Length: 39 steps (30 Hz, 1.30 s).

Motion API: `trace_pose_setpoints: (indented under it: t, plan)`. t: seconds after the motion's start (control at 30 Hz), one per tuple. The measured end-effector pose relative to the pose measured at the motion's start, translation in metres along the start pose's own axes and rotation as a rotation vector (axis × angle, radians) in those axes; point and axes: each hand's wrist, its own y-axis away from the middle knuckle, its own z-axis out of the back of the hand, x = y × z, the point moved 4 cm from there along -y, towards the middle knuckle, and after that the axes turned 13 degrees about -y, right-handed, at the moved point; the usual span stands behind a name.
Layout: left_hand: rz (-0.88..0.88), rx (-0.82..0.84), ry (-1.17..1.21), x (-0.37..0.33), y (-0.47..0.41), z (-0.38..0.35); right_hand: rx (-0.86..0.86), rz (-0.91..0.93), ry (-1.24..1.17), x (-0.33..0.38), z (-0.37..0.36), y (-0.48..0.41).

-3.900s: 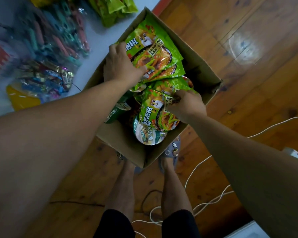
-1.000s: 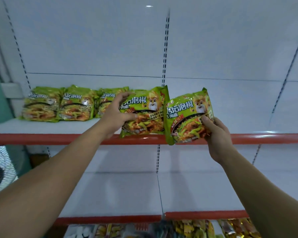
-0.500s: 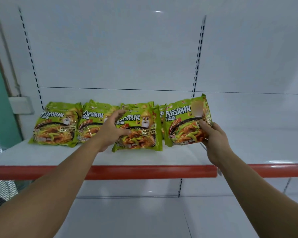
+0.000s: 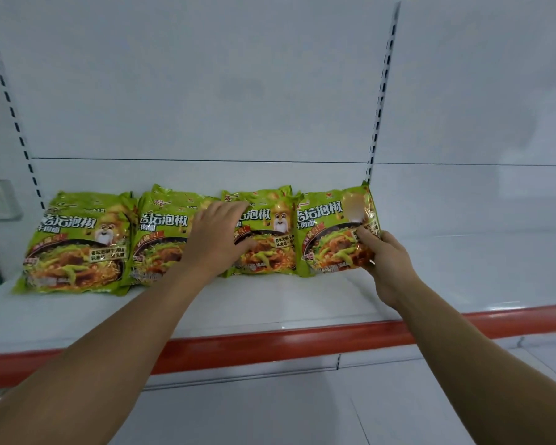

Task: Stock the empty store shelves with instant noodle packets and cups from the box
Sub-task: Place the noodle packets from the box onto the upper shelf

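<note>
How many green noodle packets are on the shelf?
4 front-facing green foil noodle packets: far left, second, third under the left hand, and rightmost in the right hand grip. Edges behind suggest more hidden.

Four green instant noodle packets [image 4: 77, 242] stand along the shelf's [image 4: 270, 303] back edge; left hand [image 4: 219, 236] presses the third packet [image 4: 270, 239], right hand [image 4: 385, 255] grips the rightmost packet [image 4: 331, 232].

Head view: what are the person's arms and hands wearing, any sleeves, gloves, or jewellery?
Nothing visible. The left hand and right hand are bare, without gloves, rings or a watch. Both forearms are uncovered to the frame edge, so no sleeve shows.
</note>
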Motion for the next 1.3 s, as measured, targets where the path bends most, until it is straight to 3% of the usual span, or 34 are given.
trace_pose_setpoints:
  t: [0.17, 0.37, 0.43, 0.6, 0.7, 0.77, 1.0, 1.3]
  plan:
    - [-0.055, -0.077, 0.023, -0.001, 0.001, -0.002, -0.018, -0.039, 0.012, -0.008, 0.000, -0.002]
    - [-0.094, -0.204, 0.112, -0.010, 0.004, 0.006, 0.086, -0.042, 0.007, -0.008, -0.022, 0.001]
    - [-0.067, -0.215, 0.244, -0.013, 0.007, 0.013, 0.105, -0.037, -0.004, -0.007, -0.030, 0.005]
    - [0.072, 0.049, 0.686, -0.025, 0.020, 0.027, 0.146, -0.052, -0.067, -0.005, -0.045, 0.019]
    - [0.100, 0.188, 0.816, -0.032, 0.032, 0.030, 0.170, -0.074, -0.085, -0.008, -0.055, 0.029]
    - [0.163, 0.192, 0.860, -0.027, 0.041, 0.036, 0.191, -0.087, -0.064, -0.013, -0.062, 0.036]
    - [0.283, 0.144, 0.683, 0.010, 0.084, 0.061, 0.280, -0.018, 0.252, -0.042, -0.087, 0.061]
    - [0.378, 0.133, 0.585, 0.102, 0.121, 0.075, 0.379, 0.010, 0.460, -0.082, -0.170, 0.081]
